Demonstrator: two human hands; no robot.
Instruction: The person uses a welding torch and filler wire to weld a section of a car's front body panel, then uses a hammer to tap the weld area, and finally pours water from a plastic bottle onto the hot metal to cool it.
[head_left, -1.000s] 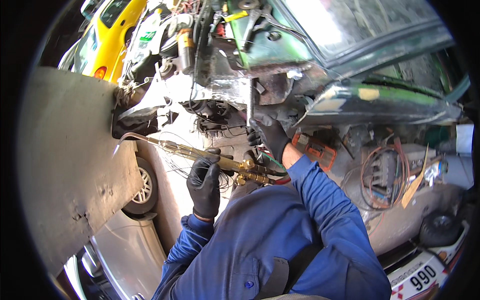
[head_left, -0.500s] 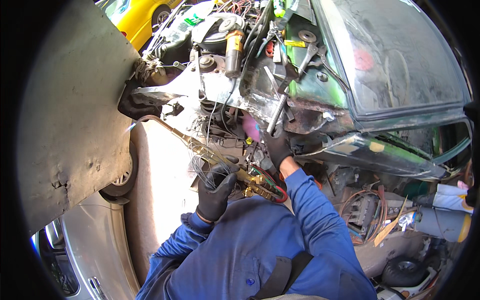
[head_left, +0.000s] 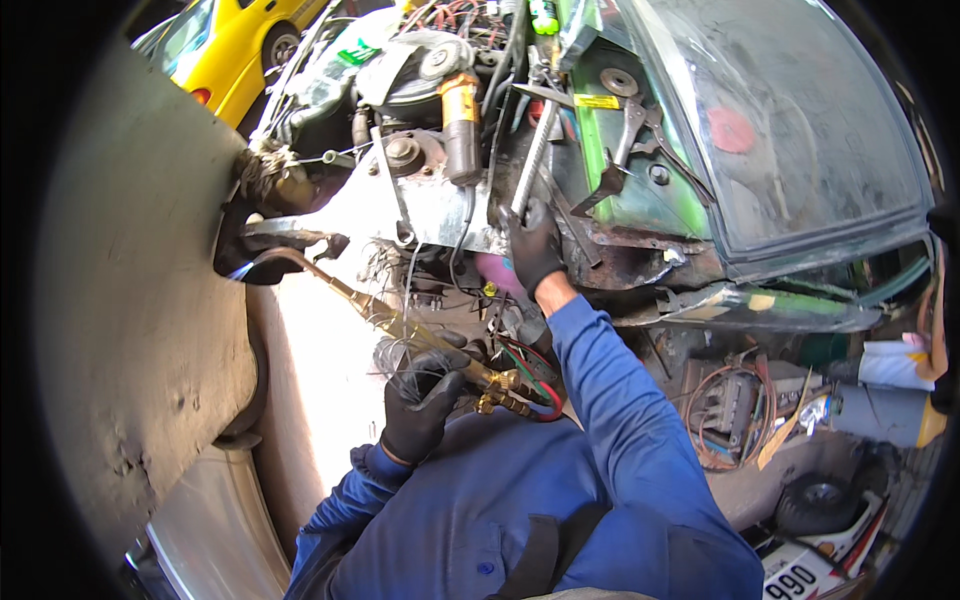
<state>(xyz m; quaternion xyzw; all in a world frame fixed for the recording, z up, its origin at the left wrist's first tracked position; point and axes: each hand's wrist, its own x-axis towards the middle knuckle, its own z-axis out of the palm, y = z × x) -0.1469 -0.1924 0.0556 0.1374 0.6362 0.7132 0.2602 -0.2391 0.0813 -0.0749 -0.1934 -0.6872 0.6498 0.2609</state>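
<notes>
My left hand (head_left: 420,405), in a black glove, is closed round a brass gas welding torch (head_left: 375,312) and a loose bundle of thin wire (head_left: 395,362). The torch's bent copper neck points left, with a small bluish flame at its tip. Red and green hoses (head_left: 545,395) run from its valve end. In the other black glove, my right hand (head_left: 535,245) grips the ribbed metal handle of a hammer (head_left: 533,160). Its narrow, pointed head lies over the tools on the car's fender area. Rusty, cut body metal (head_left: 650,262) is just right of this hand.
An angle grinder (head_left: 461,130), a wrench (head_left: 388,180) and pliers (head_left: 625,135) lie on the opened car front. The windshield (head_left: 800,130) is at right. A large metal panel (head_left: 140,270) stands left, near the flame. Coiled hose (head_left: 730,410) and a grey cylinder (head_left: 880,412) sit lower right.
My right hand has moved up and slightly left with the hammer, whose head is now farther over the fender area. My left hand keeps the lit torch and wire, slightly lower in view.
</notes>
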